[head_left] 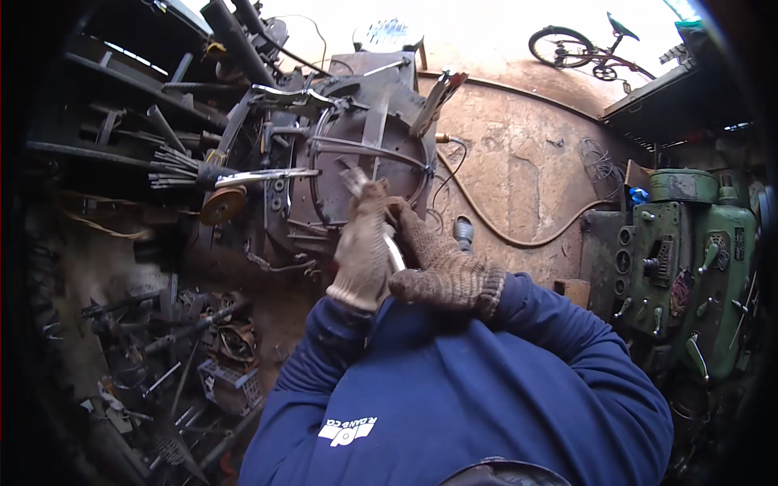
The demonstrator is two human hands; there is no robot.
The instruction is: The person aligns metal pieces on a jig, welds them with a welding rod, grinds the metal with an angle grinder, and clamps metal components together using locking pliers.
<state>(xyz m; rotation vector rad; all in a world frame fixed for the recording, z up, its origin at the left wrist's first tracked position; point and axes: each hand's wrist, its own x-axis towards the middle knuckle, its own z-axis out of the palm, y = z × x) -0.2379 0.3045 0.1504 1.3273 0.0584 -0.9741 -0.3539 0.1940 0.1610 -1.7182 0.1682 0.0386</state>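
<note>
Both my hands wear knitted work gloves and meet close in front of my chest. A blurred grey piece (353, 178) juts past the fingers of my left hand (361, 253), which looks closed; its kind does not show. My right hand (446, 266) is curled beside it, around a shiny, pale metal piece (395, 253) lying between the gloves and mostly hidden. Just beyond them stands a dark metal worktable (369, 69) bearing curved metal rods (369, 149) and a flat bar. A clamp-like tool (284, 95) lies at its left.
On the left are a bundle of thin rods (174, 170), an orange-brown disc (223, 205) and, lower, piled scrap with a grey crate (229, 387). A hose (519, 241) crosses the floor towards a green lathe-like machine (689, 259). A bicycle (600, 53) stands at the far right.
</note>
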